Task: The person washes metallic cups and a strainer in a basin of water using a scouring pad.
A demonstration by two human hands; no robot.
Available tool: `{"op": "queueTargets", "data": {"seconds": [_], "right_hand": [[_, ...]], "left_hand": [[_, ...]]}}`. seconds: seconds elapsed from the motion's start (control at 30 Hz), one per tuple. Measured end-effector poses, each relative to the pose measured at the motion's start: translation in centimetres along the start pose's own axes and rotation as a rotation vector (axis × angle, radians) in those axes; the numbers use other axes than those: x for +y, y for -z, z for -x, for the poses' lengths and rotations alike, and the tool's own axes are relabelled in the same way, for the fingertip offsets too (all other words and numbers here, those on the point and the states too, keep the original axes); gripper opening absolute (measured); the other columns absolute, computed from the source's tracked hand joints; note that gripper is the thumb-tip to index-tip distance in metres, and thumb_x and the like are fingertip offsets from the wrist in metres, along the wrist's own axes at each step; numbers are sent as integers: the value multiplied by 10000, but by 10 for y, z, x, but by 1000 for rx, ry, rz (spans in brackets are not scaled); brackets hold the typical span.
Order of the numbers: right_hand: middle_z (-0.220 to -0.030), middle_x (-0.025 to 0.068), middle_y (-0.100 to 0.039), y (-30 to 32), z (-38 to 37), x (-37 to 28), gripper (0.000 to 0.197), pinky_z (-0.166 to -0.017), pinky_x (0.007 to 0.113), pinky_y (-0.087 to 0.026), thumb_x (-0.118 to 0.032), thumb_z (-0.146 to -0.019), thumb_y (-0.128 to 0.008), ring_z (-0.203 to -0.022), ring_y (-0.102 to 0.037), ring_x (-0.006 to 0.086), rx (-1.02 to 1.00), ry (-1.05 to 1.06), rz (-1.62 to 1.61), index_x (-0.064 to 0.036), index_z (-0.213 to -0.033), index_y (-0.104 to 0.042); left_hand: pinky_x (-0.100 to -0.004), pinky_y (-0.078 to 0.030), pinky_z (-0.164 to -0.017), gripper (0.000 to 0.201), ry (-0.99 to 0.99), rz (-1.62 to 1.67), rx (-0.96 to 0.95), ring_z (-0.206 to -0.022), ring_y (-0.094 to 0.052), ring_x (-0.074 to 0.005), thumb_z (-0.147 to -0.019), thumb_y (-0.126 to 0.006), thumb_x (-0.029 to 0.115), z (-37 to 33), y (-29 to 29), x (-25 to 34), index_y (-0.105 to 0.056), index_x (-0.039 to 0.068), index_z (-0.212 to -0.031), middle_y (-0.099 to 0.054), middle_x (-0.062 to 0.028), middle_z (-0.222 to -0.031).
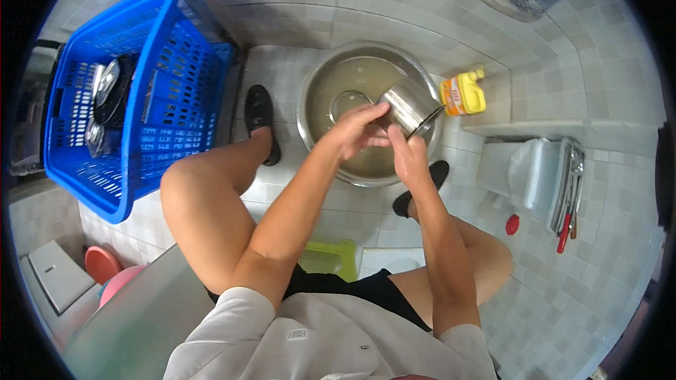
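A shiny steel cup (410, 107) is tilted over a wide metal basin (304, 112) of cloudy water. My left hand (354, 131) closes on the cup's left side, thumb along its wall. At the cup's near edge, the curled fingers of my right hand (410, 158) grip it, and they look wet. Within the water, left of the cup, the round rim of another metal vessel (350, 93) shows; the rest of it is submerged and unclear.
A yellow jug (463, 93) stands right of the basin. On the left is a blue plastic basket (151, 91) holding metal lids. Red-handled utensils (565, 229) lie by a clear container (533, 172) at right, near a red cap (512, 224). A green stool (331, 260) is beneath me.
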State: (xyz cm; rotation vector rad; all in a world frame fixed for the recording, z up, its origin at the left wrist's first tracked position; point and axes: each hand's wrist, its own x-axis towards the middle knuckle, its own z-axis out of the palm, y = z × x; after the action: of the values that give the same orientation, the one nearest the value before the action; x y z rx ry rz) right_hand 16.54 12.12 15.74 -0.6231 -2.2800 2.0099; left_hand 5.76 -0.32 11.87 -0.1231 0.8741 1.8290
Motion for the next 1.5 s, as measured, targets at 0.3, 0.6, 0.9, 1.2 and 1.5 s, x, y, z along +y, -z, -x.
{"op": "queueTargets", "data": {"seconds": [0.3,0.6,0.9,1.2,1.5], "right_hand": [[-1451,214,-487,4,7,12,586,-1156,457,-304,-310,-984,-560,-1397,-394,383,-141,423,811,-4,-1466,-426],[-1297,119,-628,4,-5,9,450,-1053,393,-428,-281,-981,-562,-1200,-596,244,31,-219,-852,6,-1328,-562],[-1358,243,-570,-3,3,63,467,-1059,424,-395,-235,-987,-558,-1289,-527,365,-152,253,474,55,-1352,-527],[-1082,127,-688,-18,-6,-34,359,-943,331,-466,-190,-985,-596,-985,-686,220,217,-121,-697,55,-1247,-596],[-959,199,-670,-15,2,-12,285,-732,401,-471,-182,-956,-622,-814,-602,365,-208,229,597,84,-1056,-612]], "left_hand": [[-395,-515,-931,685,25,8,-31,-1113,-612,-212,-876,-714,448,-7,-12,-1,-535,12,-1374,-623,-104,-1247],[-478,-415,-1088,856,-67,-88,-107,-1316,-486,-276,-822,-793,344,-21,48,-30,-368,91,-1520,-499,-97,-1441],[-432,-471,-1021,692,18,102,180,-1199,-573,-263,-861,-760,424,-10,-19,-11,-553,-47,-1325,-603,-164,-1299],[-449,-452,-1015,757,-320,188,60,-1252,-512,-268,-869,-754,387,-4,2,-30,-410,82,-1471,-533,-116,-1359],[-461,-494,-982,706,-192,456,30,-1233,-546,-275,-880,-707,505,-19,22,-24,-465,120,-1420,-560,-105,-1329]]}}
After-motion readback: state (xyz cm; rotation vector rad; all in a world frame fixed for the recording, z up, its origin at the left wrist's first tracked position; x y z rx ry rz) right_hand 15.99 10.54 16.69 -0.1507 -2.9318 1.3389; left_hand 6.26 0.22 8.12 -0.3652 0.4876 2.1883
